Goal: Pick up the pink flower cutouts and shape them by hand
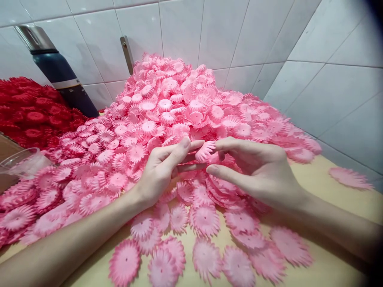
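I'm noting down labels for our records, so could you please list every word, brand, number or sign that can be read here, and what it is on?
No text is readable.
Blue bottle: dark print on its pale band, too small and blurred to read.
Below the band: small pale marks, also unreadable.
Pink petal pieces: no lettering visible.

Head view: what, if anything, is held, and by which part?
A pink fringed piece, apparently by its edges, between left hand and right hand; contacts partly hidden.
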A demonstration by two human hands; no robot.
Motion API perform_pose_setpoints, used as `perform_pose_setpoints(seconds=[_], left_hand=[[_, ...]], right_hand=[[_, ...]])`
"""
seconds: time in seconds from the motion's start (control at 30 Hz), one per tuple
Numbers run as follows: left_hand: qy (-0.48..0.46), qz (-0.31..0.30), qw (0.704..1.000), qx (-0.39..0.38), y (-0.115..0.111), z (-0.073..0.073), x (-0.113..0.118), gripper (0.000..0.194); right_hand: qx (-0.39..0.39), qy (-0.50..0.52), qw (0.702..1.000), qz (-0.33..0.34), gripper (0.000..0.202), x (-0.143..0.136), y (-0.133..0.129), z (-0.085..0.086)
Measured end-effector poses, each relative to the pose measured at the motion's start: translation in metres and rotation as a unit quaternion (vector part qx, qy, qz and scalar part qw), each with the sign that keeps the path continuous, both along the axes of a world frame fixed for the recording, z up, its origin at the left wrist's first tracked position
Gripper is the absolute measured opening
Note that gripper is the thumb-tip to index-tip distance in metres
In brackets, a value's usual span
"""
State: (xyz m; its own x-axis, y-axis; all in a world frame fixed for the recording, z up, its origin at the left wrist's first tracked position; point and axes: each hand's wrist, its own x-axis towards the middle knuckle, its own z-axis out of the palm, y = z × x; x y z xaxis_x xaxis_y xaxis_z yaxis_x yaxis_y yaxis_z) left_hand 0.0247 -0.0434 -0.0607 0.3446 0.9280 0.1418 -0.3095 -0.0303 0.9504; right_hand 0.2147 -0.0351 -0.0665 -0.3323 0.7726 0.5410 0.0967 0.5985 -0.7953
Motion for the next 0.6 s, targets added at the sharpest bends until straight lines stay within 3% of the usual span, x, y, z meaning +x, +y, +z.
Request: perform_pose_setpoints(seconds=[0.2,0.37,0.6], left_hand=[[0.088,0.064,0.992,0.059,-0.0028,0.0040,0.0051,0.028],[0.104,0.115,0.986,0.053,-0.0022,0.0091,0.0070,0.024],[0.071,0.194,0.973,0.105,0.0018,0.0061,0.0047,0.014]], right_hand=[[-0.028,0.005,0.999,-0.025,0.018,-0.0015,-0.0019,0.0011],[-0.091,0.036,0.995,-0.030,0.013,-0.0018,-0.0031,0.0042],[-0.152,0.054,0.987,-0.001,0.003,0.0021,-0.0003,0.0054]])
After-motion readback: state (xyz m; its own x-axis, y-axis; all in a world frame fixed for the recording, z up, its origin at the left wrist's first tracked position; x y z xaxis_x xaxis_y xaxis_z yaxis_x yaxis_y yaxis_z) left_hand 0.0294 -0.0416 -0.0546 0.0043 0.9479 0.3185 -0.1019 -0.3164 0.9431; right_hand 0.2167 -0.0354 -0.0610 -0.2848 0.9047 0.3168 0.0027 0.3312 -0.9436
